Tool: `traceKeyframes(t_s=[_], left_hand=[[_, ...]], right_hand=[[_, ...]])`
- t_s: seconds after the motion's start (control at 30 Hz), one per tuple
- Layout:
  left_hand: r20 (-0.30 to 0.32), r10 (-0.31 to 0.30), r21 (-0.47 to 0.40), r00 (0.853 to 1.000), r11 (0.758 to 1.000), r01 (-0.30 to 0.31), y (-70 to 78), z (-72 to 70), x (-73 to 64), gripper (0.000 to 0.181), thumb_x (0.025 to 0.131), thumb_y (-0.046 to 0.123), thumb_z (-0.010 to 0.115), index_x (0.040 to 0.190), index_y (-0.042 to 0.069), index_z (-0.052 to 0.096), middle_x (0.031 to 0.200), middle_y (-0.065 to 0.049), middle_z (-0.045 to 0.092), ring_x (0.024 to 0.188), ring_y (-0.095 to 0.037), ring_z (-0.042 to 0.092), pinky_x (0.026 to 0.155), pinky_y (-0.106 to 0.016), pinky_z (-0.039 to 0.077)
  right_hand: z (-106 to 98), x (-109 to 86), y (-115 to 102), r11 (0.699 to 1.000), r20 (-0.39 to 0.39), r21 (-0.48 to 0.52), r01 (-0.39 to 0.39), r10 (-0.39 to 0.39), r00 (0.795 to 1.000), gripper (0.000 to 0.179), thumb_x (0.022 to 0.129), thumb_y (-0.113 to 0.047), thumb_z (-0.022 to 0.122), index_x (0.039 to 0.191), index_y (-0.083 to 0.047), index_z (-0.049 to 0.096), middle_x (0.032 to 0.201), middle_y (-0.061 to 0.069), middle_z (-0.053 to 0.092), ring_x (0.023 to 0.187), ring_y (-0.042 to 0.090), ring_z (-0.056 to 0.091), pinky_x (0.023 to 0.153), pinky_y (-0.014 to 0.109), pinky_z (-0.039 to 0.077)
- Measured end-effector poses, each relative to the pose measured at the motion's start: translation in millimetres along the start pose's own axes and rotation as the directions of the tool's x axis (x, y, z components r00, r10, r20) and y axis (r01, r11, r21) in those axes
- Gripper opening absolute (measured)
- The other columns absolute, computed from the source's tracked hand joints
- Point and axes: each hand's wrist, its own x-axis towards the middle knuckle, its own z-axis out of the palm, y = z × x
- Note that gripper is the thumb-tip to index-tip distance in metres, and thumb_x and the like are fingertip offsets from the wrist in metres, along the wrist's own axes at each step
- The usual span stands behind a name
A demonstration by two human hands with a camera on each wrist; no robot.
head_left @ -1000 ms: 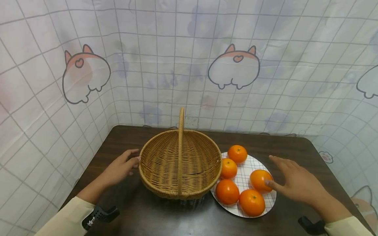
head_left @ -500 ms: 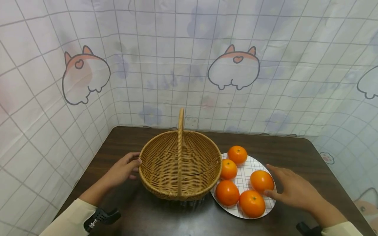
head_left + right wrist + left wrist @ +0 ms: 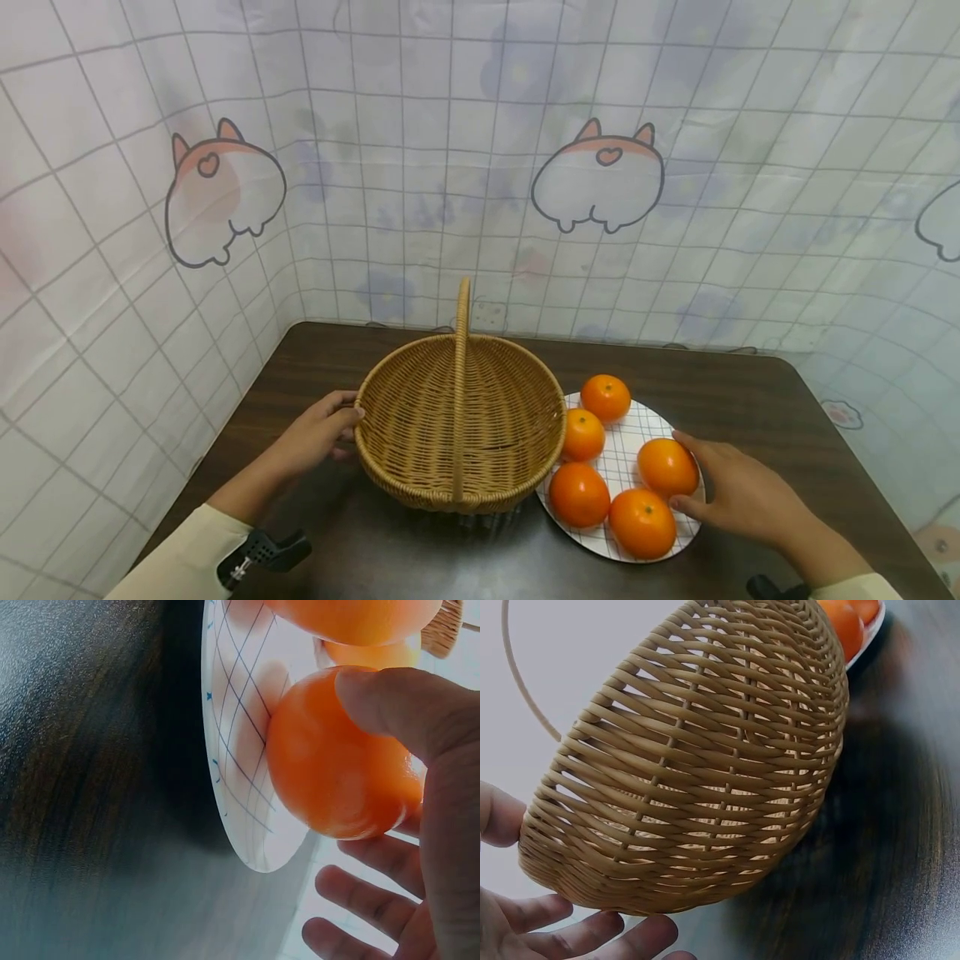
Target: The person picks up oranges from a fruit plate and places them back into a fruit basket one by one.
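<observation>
The orange point(image 3: 666, 467) that the right hand point(image 3: 753, 492) reaches round sits on the round plate point(image 3: 624, 450), close to its right edge. This hand is spread: in the right wrist view the thumb lies against the skin and a finger passes behind the fruit, but how firmly they press cannot be told. A slip looks the likeliest trouble: smooth, curved skin under a loose hold could roll off the plate towards the tabletop's right edge, or knock the front orange point(image 3: 642, 524), which seems to touch it. The fruit is bright, glossy, round and slightly flattened, with no stem spot showing. Left of the plate, nearer the middle of the tabletop point(image 3: 412, 558), stands the wicker basket point(image 3: 502, 408). The left hand point(image 3: 315, 435) has its thumb at the left rim; whether it pinches there I cannot tell. A sudden pull could tip the basket.
</observation>
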Motion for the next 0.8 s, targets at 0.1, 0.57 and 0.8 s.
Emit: traceKeyframes(t_s=[0.1, 0.57, 0.8], left_hand=[[0.005, 0.004, -0.023, 1.000, 1.000, -0.003, -0.3, -0.3, 0.2, 0.058, 0.109, 0.027, 0.047, 0.154, -0.004, 0.029, 0.142, -0.030, 0.046, 0.117, -0.039, 0.062, 0.086, -0.051, 0.059], [-0.005, 0.004, -0.043, 1.000, 0.999, -0.004, -1.0, 0.6, 0.0, 0.055, 0.108, 0.024, 0.048, 0.153, -0.004, 0.032, 0.141, -0.030, 0.048, 0.117, -0.038, 0.062, 0.087, -0.053, 0.058], [0.014, 0.018, -0.050, 1.000, 0.999, -0.017, -1.7, -0.7, -0.5, 0.056, 0.109, 0.026, 0.048, 0.153, -0.004, 0.032, 0.142, -0.031, 0.047, 0.119, -0.040, 0.062, 0.088, -0.055, 0.057]], right_hand=[[0.0, 0.2, -0.3, 1.000, 0.003, -0.004, -0.006, 0.006, 1.000, 0.097, 0.075, -0.067, 0.081, 0.144, -0.004, 0.055, 0.130, 0.021, 0.064, 0.115, 0.043, 0.062, 0.089, 0.065, 0.052], [3.2, 2.2, 0.7, 1.000, -0.046, -0.010, -0.012, 0.012, 0.999, 0.092, 0.074, -0.073, 0.078, 0.137, -0.008, 0.058, 0.125, 0.018, 0.065, 0.109, 0.039, 0.065, 0.082, 0.061, 0.056], [-3.6, 4.5, -1.7, 1.000, -0.083, -0.019, 0.012, -0.013, 0.996, 0.089, 0.075, -0.065, 0.083, 0.137, -0.006, 0.058, 0.124, 0.019, 0.065, 0.108, 0.038, 0.064, 0.077, 0.058, 0.057]])
